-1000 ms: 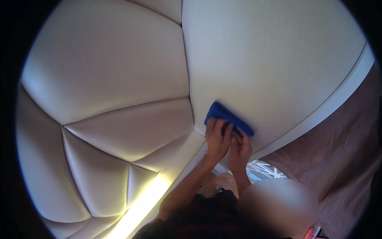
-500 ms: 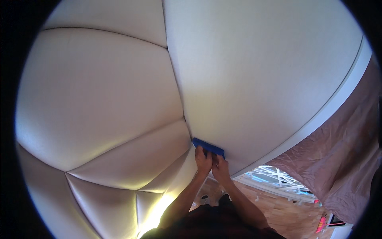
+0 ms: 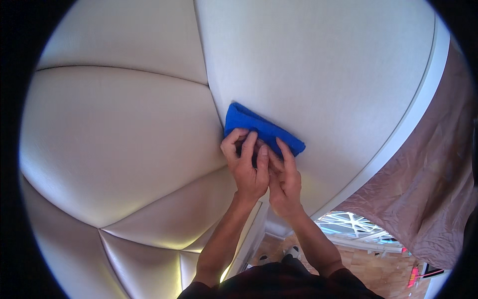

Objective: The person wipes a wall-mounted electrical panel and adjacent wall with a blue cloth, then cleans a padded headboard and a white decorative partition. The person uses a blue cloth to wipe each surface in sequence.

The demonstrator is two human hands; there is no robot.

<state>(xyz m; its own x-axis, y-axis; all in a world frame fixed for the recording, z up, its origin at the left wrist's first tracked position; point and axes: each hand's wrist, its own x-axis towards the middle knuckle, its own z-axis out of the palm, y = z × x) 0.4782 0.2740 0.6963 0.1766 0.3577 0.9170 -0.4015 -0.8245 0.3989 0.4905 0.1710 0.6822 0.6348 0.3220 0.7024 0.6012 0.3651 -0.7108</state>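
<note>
A folded blue cloth (image 3: 264, 130) is pressed against the pale wall covering (image 3: 323, 79), close to the seam where it meets the padded panels. My left hand (image 3: 248, 164) grips the lower left part of the cloth with bent fingers. Beside it, my right hand (image 3: 286, 182) holds the cloth's lower right part, its thumb side touching my left hand. Some of the fingertips are hidden behind the cloth and the other fingers.
Padded cream panels (image 3: 119, 144) with deep seams fill the left. A white trim strip (image 3: 393, 144) edges the wall on the right, beside a brown curtain (image 3: 423, 199). Below are a wooden floor (image 3: 356, 264), a patterned bright pane (image 3: 353, 224) and a red object (image 3: 413, 277).
Both hands and the blue cloth have moved up the wall, and the cloth now shows larger. My view has shifted slightly.
</note>
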